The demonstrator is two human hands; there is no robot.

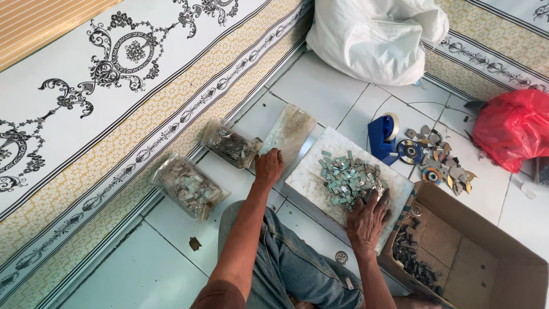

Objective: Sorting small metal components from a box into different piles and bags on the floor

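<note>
The right hand is lying spread and flat, covering some small metal pieces on the white slab; the left hand is resting knuckles-up on the slab's corner, fingertips hidden, grip unclear.
</note>
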